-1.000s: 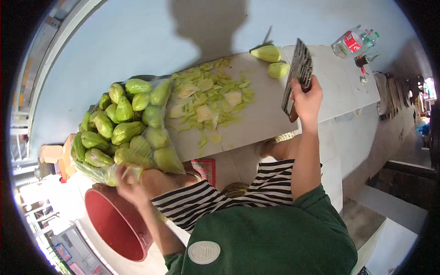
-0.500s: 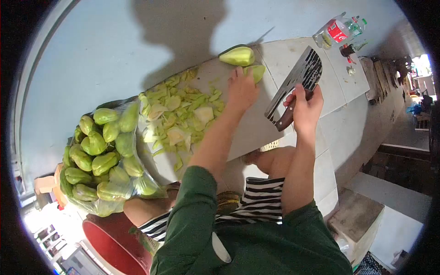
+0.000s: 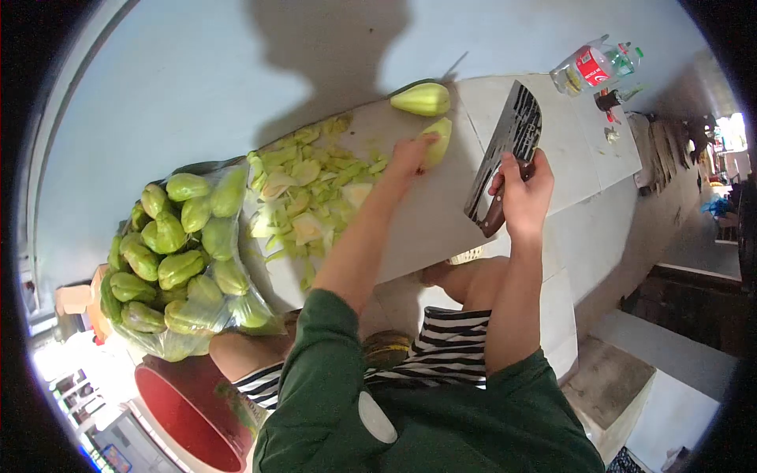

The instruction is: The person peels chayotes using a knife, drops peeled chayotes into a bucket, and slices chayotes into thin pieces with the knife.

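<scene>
My left hand (image 3: 408,158) has its fingers closed on a cut piece of pale green peeled chayote (image 3: 439,142), tipped up on the tiled counter (image 3: 441,201). In my right hand (image 3: 527,195) is a cleaver (image 3: 514,126), gripped by its brown handle, with wet streaks on the wide blade. The blade is raised to the right of the piece, apart from it. Behind the left hand lies a peeled chayote (image 3: 423,99) against the wall. Slices and peelings of chayote (image 3: 306,172) are spread over the counter to the left.
A clear plastic bag (image 3: 236,272) full of unpeeled chayotes (image 3: 180,269) stands at the left. Below it is a red tub (image 3: 185,414). Plastic bottles (image 3: 593,67) and a dark glass bottle (image 3: 609,100) lie at the far right end of the counter, by the wall.
My left hand has tilted the chayote piece up and brought it slightly toward me, away from the whole one. The cleaver's blade has swung a little left. The view has shifted slightly.
</scene>
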Demonstrator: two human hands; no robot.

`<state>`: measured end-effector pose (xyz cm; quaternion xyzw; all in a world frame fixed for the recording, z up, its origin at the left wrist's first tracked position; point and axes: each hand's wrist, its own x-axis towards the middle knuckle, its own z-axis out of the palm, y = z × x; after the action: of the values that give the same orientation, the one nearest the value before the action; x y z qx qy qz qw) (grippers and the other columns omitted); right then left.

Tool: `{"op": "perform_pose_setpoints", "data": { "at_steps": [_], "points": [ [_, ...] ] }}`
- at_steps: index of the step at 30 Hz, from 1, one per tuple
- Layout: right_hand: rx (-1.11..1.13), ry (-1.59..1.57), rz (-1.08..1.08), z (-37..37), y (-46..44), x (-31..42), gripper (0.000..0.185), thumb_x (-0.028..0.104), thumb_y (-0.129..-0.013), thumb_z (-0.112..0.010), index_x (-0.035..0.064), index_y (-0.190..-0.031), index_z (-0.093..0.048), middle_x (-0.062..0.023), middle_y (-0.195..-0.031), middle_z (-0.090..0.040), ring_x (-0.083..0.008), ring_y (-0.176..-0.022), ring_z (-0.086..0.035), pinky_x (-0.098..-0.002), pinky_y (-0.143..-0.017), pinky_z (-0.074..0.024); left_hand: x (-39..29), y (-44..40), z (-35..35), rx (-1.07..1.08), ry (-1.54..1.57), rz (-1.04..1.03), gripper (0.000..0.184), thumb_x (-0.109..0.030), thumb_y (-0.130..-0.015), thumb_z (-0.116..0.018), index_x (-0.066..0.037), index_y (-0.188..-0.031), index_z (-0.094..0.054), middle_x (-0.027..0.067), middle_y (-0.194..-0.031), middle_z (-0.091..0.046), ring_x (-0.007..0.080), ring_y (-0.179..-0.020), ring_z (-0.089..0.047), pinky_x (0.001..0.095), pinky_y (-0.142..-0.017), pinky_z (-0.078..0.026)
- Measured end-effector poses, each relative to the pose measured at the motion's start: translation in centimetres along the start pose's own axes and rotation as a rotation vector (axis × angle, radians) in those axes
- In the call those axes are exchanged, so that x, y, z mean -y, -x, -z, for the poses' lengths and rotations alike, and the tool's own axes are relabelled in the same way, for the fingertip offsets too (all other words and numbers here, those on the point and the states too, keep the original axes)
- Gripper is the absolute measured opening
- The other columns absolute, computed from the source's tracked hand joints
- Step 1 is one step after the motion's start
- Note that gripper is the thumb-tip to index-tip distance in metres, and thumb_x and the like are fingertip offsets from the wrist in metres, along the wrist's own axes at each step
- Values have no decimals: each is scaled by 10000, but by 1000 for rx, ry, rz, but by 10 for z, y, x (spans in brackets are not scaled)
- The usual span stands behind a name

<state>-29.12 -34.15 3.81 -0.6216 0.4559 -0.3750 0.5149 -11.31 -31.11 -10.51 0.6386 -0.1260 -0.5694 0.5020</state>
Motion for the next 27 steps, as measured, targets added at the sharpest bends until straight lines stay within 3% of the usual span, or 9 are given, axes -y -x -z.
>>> {"op": "perform_pose_setpoints", "data": {
  "at_steps": [1,3,4,6,9,13,16,18,27],
  "points": [
    [6,-7,5,-2,2,1,184,98,-905,-595,22,-814,-455,-39,-587,-523,-121,-456,-514,-272,-427,-421,2,16,13,-9,-1,-6,601,-402,-866,-575,-33,-1325,-453,195,-1105,-639,318,-1016,-630,465,-905,-474],
    [57,8,-1,-8,6,2,191,114,-906,-603,29,-819,-456,-28,-571,-512,-113,-453,-506,-266,-414,-400,12,53,40,397,603,-134,517,-359,-916,-503,-22,-1307,-466,185,-1187,-610,313,-1060,-614,461,-911,-477],
    [65,1,5,-11,8,3,191,114,-906,-603,29,-819,-456,-28,-571,-512,-113,-453,-506,-266,-414,-400,12,69,49,389,601,-144,517,-359,-916,-503,-22,-1307,-466,185,-1187,-610,313,-1060,-614,461,-911,-477],
    [112,115,1,-22,19,5,188,125,-891,-617,-15,-832,-505,-63,-581,-549,-109,-433,-492,-270,-441,-401,16,99,72,248,844,-177,492,-346,-943,-466,-16,-1308,-455,189,-1227,-583,312,-1061,-605,444,-904,-488],
    [234,239,156,-52,42,3,219,148,-874,-642,-40,-891,-530,-85,-589,-564,-141,-463,-525,-297,-469,-423,20,144,107,82,803,-222,492,-406,-961,-455,-48,-1299,-464,160,-1204,-582,279,-1071,-595,449,-856,-518],
    [373,285,186,-100,97,8,203,164,-896,-633,6,-835,-522,-35,-580,-551,-107,-456,-506,-284,-433,-393,17,200,146,-185,846,-284,446,-443,-975,-439,-91,-1242,-500,105,-1075,-611,249,-963,-623,478,-792,-538],
    [486,230,366,-129,138,17,218,178,-896,-632,-8,-852,-527,-73,-564,-551,-162,-467,-528,-318,-455,-408,25,220,179,-262,823,-535,423,-462,-973,-441,-107,-1188,-521,86,-1029,-615,240,-889,-628,462,-752,-540],
    [639,280,394,-141,159,20,207,173,-902,-613,-17,-956,-552,-153,-666,-606,-289,-562,-608,-367,-531,-465,28,238,196,-302,877,-497,408,-457,-976,-438,-108,-1168,-526,83,-1009,-622,243,-869,-627,434,-712,-542],
    [717,222,540,-177,197,2,133,112,-884,-608,2,-946,-565,-184,-703,-618,-350,-594,-622,-405,-524,-481,32,251,229,-323,1121,-587,412,-520,-946,-455,-156,-1118,-544,77,-899,-630,232,-803,-616,434,-659,-486]
  ]
}}
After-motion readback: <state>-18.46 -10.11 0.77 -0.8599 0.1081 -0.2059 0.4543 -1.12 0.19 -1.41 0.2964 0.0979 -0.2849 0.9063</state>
